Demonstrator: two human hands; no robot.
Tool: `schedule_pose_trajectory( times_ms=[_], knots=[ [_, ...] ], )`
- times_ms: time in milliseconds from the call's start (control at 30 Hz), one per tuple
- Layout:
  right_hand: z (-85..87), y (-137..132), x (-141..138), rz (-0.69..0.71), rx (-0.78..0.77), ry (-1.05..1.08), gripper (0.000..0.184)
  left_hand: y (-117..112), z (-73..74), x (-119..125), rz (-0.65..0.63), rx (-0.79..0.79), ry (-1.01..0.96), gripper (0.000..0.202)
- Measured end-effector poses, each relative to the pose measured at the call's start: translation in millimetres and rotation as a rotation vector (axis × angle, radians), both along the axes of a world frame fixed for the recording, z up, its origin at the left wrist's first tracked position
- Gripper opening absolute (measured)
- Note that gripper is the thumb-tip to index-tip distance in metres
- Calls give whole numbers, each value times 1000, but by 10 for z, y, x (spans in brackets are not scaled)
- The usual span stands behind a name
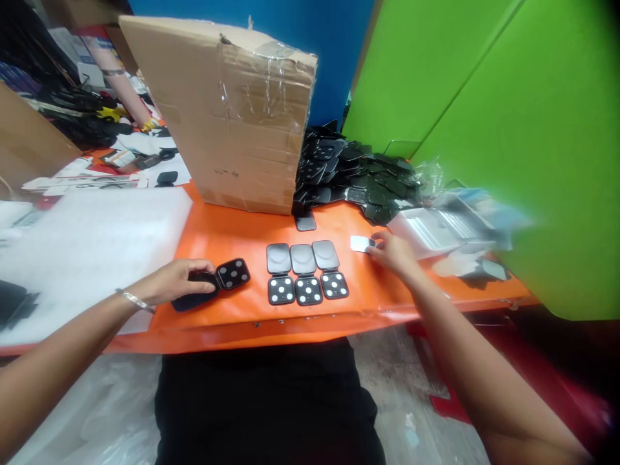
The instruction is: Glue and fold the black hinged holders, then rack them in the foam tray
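My left hand (181, 279) grips an opened black hinged case (220, 279) on the orange table (242, 226); its lid shows several pale dots. Three more open black cases (307, 272) lie side by side in a row at the table's middle, dotted halves toward me. My right hand (394, 252) reaches to the right and pinches a small white rectangular piece (361, 243) lying on the table.
A large cardboard box (232, 110) stands at the back. A heap of black cases (356, 177) lies behind it on the right. A white tray and plastic bags (445, 226) sit at the right by a green wall. White foam sheet (92, 252) covers the left.
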State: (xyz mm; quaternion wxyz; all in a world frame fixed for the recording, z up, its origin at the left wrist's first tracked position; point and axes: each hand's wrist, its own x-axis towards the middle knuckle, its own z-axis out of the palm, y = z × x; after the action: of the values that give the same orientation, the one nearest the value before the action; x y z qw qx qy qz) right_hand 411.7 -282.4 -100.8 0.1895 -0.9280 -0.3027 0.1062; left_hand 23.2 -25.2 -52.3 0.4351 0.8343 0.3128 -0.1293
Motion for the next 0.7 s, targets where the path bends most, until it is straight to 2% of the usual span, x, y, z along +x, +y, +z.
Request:
schedule_pose_trajectory(
  times_ms=[100,233,300,433,567,700],
  knots=[
    [5,58,18,77,-26,-154,38,-173,-23,-80,232,-186,-76,37],
    [30,171,91,250,-39,-57,25,-491,-77,-151,395,-447,-157,37],
    [38,216,138,244,-61,-22,24,-655,-98,-173,457,-538,-205,38],
    [46,239,177,189,-41,-30,35,-918,-132,-224,603,-704,-240,46],
    [56,172,67,181,49,-45,32,-1080,-169,-307,699,-842,-269,44],
    [22,-13,-158,219,260,-134,20,-1201,-210,-381,733,-895,-331,42]
  ],
)
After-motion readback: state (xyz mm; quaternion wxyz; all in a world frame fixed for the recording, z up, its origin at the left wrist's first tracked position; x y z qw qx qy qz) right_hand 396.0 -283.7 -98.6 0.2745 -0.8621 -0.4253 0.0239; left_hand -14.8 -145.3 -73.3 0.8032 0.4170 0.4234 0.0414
